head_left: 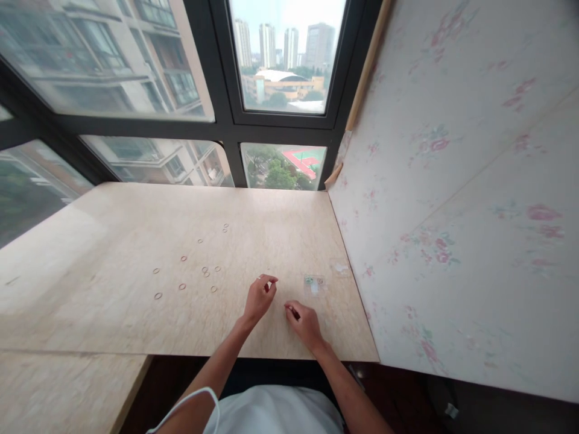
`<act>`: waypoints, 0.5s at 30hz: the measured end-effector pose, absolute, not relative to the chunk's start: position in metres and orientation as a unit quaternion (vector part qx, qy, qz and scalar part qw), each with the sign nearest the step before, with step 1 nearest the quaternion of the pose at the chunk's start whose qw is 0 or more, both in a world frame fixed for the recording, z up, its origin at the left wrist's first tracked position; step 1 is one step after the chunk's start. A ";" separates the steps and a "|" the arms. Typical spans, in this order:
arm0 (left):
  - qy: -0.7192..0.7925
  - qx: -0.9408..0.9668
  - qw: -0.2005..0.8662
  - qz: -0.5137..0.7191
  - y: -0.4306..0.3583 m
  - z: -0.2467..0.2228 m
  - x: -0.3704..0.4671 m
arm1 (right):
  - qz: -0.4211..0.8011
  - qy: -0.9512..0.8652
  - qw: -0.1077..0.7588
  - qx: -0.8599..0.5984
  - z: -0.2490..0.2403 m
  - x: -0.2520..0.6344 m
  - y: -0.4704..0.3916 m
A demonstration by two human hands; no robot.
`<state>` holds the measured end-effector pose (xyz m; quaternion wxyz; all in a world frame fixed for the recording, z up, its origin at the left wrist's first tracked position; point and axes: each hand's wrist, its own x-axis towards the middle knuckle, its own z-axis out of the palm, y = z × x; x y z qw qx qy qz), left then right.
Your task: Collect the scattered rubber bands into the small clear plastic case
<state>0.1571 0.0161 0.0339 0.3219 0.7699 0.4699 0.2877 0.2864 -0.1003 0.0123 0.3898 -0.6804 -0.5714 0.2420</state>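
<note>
My left hand (261, 296) hovers over or rests on the beige marble-look sill (253, 223), its fingers curled and the thumb close to the index finger. Just to its right and nearer me, my right hand (306, 321) is closed in a pinch. Whatever either hand may hold is too small to make out. A thin pale band (259, 278) shows on a left finger. Beyond my right hand lies a small clear packet (314, 286) with green and reddish bits and a white patch. Several small thin rings (182, 287) lie scattered left of my hands.
A second clear packet (340, 267) lies by the flower-patterned wall (434, 241) on the right. Dark window frames (280, 123) bound the far edge. A lower-left slab (58, 386) adjoins the sill, and a white cord (199, 393) loops by my left forearm.
</note>
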 end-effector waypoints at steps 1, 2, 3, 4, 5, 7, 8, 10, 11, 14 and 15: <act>0.477 0.768 0.314 0.289 0.013 0.032 0.142 | 0.245 -0.568 0.393 -0.680 0.012 0.286 -0.100; 0.482 0.767 0.309 0.292 0.009 0.030 0.129 | 0.249 -0.564 0.397 -0.680 0.012 0.286 -0.100; 0.484 0.766 0.306 0.293 0.004 0.029 0.116 | 0.253 -0.560 0.400 -0.680 0.011 0.286 -0.099; 0.485 0.765 0.306 0.293 -0.002 0.028 0.105 | 0.257 -0.554 0.404 -0.681 0.011 0.286 -0.099; 0.486 0.764 0.308 0.293 -0.007 0.028 0.095 | 0.262 -0.548 0.409 -0.681 0.011 0.286 -0.098; 0.487 0.760 0.317 0.291 -0.018 0.027 0.079 | 0.275 -0.533 0.418 -0.682 0.012 0.285 -0.096; 0.489 0.757 0.321 0.291 -0.022 0.026 0.072 | 0.283 -0.526 0.422 -0.682 0.013 0.285 -0.094; 0.493 0.749 0.328 0.298 -0.027 0.023 0.061 | 0.302 -0.516 0.425 -0.680 0.017 0.282 -0.088; 0.495 0.743 0.330 0.306 -0.028 0.020 0.056 | 0.311 -0.515 0.424 -0.677 0.021 0.279 -0.083; 0.492 0.725 0.341 0.341 -0.030 0.012 0.045 | 0.333 -0.526 0.417 -0.662 0.034 0.264 -0.062; 0.489 0.721 0.345 0.349 -0.030 0.010 0.043 | 0.338 -0.536 0.413 -0.655 0.039 0.256 -0.052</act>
